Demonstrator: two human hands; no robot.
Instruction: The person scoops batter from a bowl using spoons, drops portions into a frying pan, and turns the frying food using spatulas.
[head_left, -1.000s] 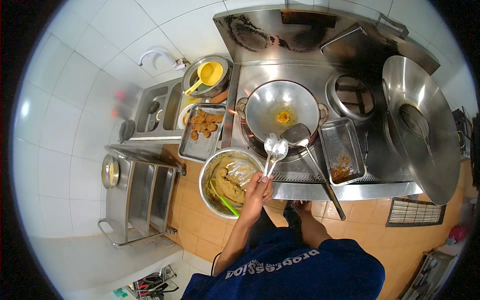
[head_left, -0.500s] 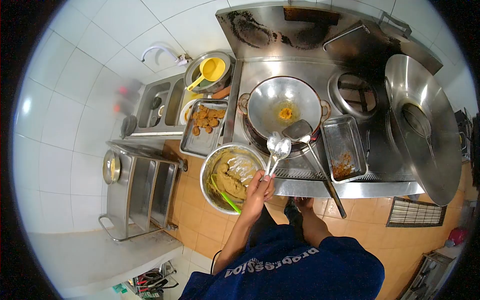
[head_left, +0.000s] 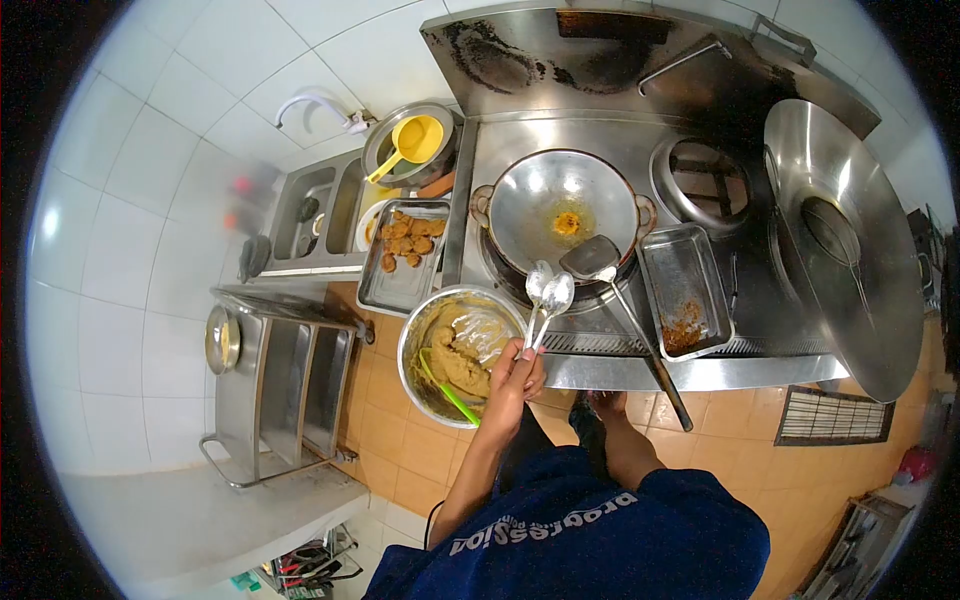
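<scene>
Two metal spoons (head_left: 548,292) are pinched by their handles in my left hand (head_left: 516,380), bowls pointing away from me. Beside that hand is a steel mixing bowl (head_left: 408,372) of thick yellowish batter (head_left: 462,368), with a green-handled utensil (head_left: 448,390) leaning in it. Beyond the spoons a wok (head_left: 520,190) on the burner holds a little oil and a small orange-yellow piece (head_left: 567,223). A long-handled wok spatula (head_left: 640,325) rests across the wok's near rim. My right hand (head_left: 607,402) hangs low by the stove's front edge, its fingers unclear.
A steel tray (head_left: 385,292) of browned fried pieces (head_left: 408,240) lies left of the wok. Another tray (head_left: 690,270) with brown crumbs sits to its right. A yellow dipper (head_left: 418,138) rests over a pot by the sink (head_left: 305,215). A large pan (head_left: 880,300) leans far right.
The spoons and my left hand stay almost in place, with the spoon bowls slightly lower and further left. The whole view has shifted a little.
</scene>
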